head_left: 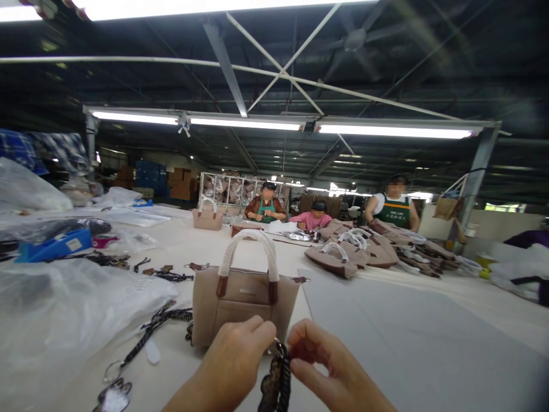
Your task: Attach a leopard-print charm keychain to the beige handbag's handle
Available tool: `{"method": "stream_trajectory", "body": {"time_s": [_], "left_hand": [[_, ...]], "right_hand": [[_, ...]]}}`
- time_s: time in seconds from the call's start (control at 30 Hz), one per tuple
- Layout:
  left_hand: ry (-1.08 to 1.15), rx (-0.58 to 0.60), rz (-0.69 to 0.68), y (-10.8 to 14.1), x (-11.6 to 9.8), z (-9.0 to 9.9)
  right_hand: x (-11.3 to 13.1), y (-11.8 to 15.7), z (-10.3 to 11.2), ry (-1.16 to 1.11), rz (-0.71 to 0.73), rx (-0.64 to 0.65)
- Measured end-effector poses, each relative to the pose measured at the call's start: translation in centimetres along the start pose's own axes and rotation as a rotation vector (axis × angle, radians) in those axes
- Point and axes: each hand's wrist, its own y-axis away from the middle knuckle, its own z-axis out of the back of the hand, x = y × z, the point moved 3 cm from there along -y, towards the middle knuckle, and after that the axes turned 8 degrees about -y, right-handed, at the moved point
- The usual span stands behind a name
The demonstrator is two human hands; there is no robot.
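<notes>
Just in front of a beige handbag, my left hand pinches the metal ring end of a dark braided bag charm. The charm hangs down from it, with a dark patterned pendant beside the braid. My right hand is close on the other side of the braid, its thumb and fingers curved and apart; whether they touch the cord is hard to tell. The handbag stands upright, with wrapped handles and brown leather trim. Another charm with a ring and paw-shaped pendant lies at the lower left.
A large plastic bag covers the left of the table, near more dark charms and a blue tape dispenser. Grey sheeting spreads on the right. Several handbags are piled behind it, with co-workers across the table.
</notes>
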Motion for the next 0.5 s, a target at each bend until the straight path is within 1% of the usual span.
{"method": "stream_trajectory", "body": {"time_s": [0.1, 0.2, 0.3, 0.37, 0.4, 0.5], "left_hand": [[-0.080, -0.083, -0.045, 0.1, -0.5, -0.1], [-0.038, -0.169, -0.136, 0.1, -0.6, 0.3], [-0.052, -0.206, -0.273, 0.2, -0.6, 0.8], [-0.100, -0.221, -0.327, 0.2, -0.6, 1.1], [-0.115, -0.217, -0.333, 0.2, -0.7, 1.2], [-0.154, -0.193, -0.338, 0.1, -1.1, 1.1]], "right_hand": [[-0.3, 0.3, -0.5, -0.155, -0.014, -0.013], [-0.8, 0.4, -0.5, -0.175, -0.046, -0.015], [-0.5, 0.5, -0.3, -0.165, -0.113, 0.089], [-0.1, 0.5, 0.0, -0.174, -0.171, 0.135], [0.0, 0.5, 0.2, -0.190, -0.193, 0.125], [0.3, 0.4, 0.7, -0.211, -0.220, 0.023]]}}
